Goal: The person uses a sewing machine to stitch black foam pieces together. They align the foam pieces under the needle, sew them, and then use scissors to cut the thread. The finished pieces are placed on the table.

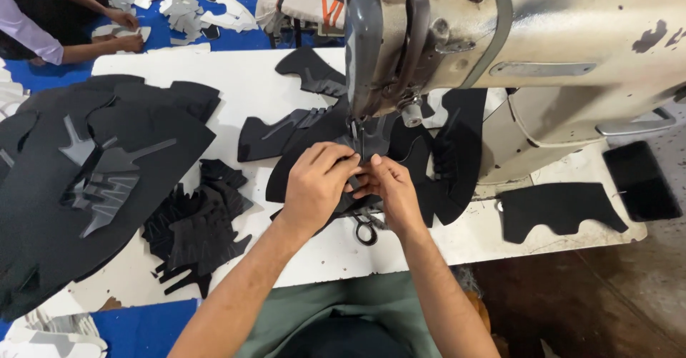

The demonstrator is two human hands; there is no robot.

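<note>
While my left hand (316,181) and right hand (388,186) pinch the black cut piece (436,179) under the sewing machine's needle (362,138), I judge most stitching remains: heaps of black pieces (196,226) wait left on the tabletop (243,86).

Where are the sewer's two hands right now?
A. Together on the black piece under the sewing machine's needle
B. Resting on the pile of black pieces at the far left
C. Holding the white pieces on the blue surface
A: the left hand and right hand meet on the black piece just below the sewing machine head.
</note>
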